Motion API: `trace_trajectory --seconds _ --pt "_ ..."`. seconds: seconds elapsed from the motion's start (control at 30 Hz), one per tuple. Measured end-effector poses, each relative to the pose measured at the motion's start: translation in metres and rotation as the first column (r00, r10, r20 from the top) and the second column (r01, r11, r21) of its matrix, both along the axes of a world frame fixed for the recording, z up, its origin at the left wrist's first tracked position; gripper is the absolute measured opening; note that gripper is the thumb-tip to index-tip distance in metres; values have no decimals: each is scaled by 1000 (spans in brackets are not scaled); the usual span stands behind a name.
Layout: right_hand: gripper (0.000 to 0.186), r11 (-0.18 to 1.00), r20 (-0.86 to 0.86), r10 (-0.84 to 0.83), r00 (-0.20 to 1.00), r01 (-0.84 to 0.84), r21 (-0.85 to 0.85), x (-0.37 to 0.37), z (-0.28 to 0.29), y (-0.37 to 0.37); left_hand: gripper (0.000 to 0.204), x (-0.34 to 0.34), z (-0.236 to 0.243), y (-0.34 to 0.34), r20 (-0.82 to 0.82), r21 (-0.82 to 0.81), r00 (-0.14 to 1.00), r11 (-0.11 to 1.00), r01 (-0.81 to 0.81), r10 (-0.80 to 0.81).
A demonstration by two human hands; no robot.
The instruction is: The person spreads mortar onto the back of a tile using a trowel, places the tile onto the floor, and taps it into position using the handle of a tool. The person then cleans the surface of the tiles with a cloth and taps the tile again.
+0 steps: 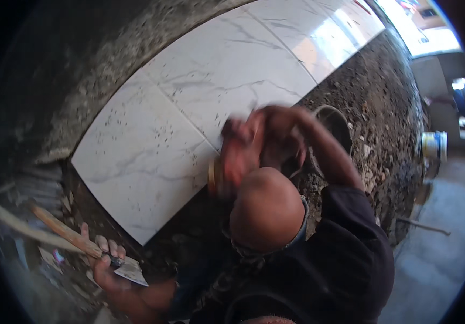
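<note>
My left hand [103, 262] is closed round the neck of a trowel [68, 232]. Its wooden handle points up and left, away from my palm, and part of a flat pale blade shows below my fingers. Blurred by motion, my right hand [243, 143] is over the near edge of the white marbled tiles [151, 135]. Whether it holds anything cannot be made out; a yellowish patch shows beside it. A rounded bare shape, seemingly my bent knee [267, 213], hides what lies beneath. Dark crumbs are scattered over the tiles.
A rough wall [97, 81] runs along the tiles' far side. Loose soil and stones [389, 108] lie to the right. Beside my right forearm is a dark round container [332, 124]. Farther right are a white bucket [435, 146] and a thin rod [424, 225].
</note>
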State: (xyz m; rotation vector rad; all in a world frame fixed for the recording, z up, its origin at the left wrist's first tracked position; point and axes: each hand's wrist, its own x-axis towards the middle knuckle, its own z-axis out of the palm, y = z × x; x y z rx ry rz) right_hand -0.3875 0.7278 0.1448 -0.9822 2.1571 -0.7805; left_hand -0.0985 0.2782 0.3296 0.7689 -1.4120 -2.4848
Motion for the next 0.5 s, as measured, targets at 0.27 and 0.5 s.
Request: trace_trajectory --seconds 0.27,0.5 --pt "65 407 -779 -475 410 887 219 -68 -128 84 98 24 6 -19 -152 58 981 990 127 -117" --pt "54 713 -842 -234 487 675 192 120 -154 -71 97 20 12 -13 -146 2 978 988 151 -149"
